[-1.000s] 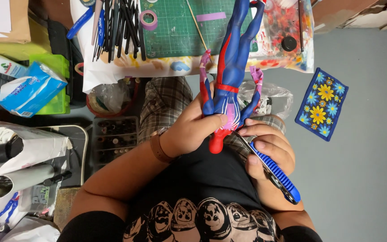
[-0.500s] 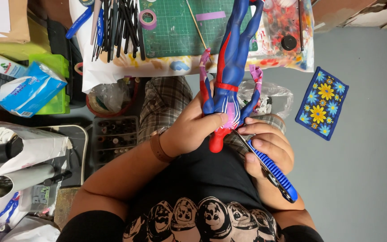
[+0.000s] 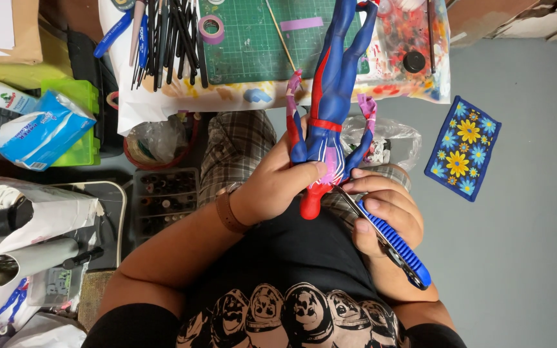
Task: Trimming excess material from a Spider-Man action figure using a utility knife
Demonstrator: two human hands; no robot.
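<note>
Head cam: left hand (image 3: pixel 272 190) clamps blue-red figure (image 3: pixel 327 103), right hand (image 3: pixel 385 216) fingers gripping blue-handled knife (image 3: pixel 391 245) — trimming step, next cut prob. needs steady blade.

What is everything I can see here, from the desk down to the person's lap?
Figure: one, blue and red, held over the lap.
Knife: one, blue handle, tip at the figure.
Cutting mat: one, green, on the desk.
Brushes and pens: many, mostly black, left of the mat.
Tape roll: one, purple, on the mat.
Tissue pack: one, blue, far left.
Floral pouch: one, blue and yellow, on the floor.
Left hand: grips the figure.
Right hand: holds the knife.
</note>
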